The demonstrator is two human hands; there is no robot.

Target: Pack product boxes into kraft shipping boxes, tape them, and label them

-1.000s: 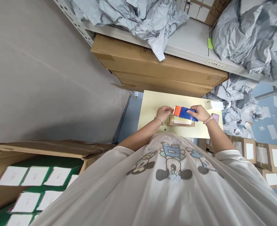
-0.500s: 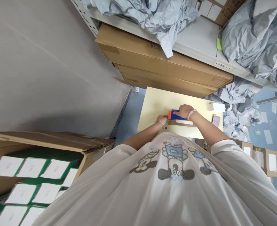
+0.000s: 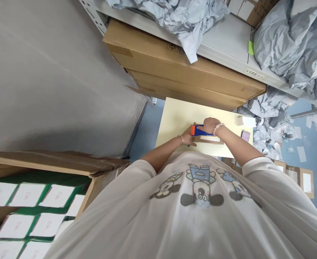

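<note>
A small brown cardboard box [image 3: 219, 141] with a white label lies on the pale yellow tabletop [image 3: 171, 114]. Over its top, my right hand [image 3: 211, 125] is closed round a blue tape dispenser [image 3: 203, 132] with an orange end facing left. At the box's left end is my left hand [image 3: 188, 137], thumb and fingers apart and spanning that end, close beside the orange tip. My right hand and the dispenser hide much of the box. A tiny dark green piece [image 3: 188, 145] shows beside my left hand.
At the table's right side are a white box [image 3: 246, 121] and a phone [image 3: 245, 135]. A large carton [image 3: 180, 68] stands behind, under a shelf [image 3: 225, 39] holding crumpled grey bags. At lower left, an open carton [image 3: 104, 167] holds white boxes. Scraps litter the floor at right.
My left hand has gone from a pinch at the dispenser's orange end to spread fingers around the box's left end. My right hand keeps the dispenser over the box.
</note>
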